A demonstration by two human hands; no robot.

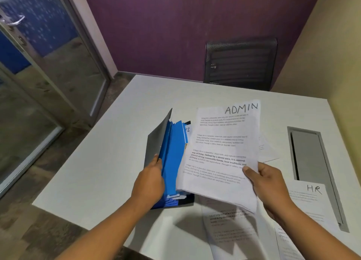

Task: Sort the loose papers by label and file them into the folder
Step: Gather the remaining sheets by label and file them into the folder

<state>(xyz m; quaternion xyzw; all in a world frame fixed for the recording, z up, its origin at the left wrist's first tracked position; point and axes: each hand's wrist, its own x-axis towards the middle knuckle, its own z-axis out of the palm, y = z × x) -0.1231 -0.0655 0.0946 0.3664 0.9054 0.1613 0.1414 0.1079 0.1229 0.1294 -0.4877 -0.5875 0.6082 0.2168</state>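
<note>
Papers marked ADMIN [220, 152] lie pinched by right hand [267, 183] fingers [249, 171], overlapping folder [172, 162].

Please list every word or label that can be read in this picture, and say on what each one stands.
"ADMIN": handwritten at the top of the held sheet, gripped by the right hand.
"HR": handwritten on the flat sheet lying on the table.
"S", perhaps with a letter before it: on the white sheet inside the folder; rest hidden.
Printed paragraphs: too blurred to read.
</note>
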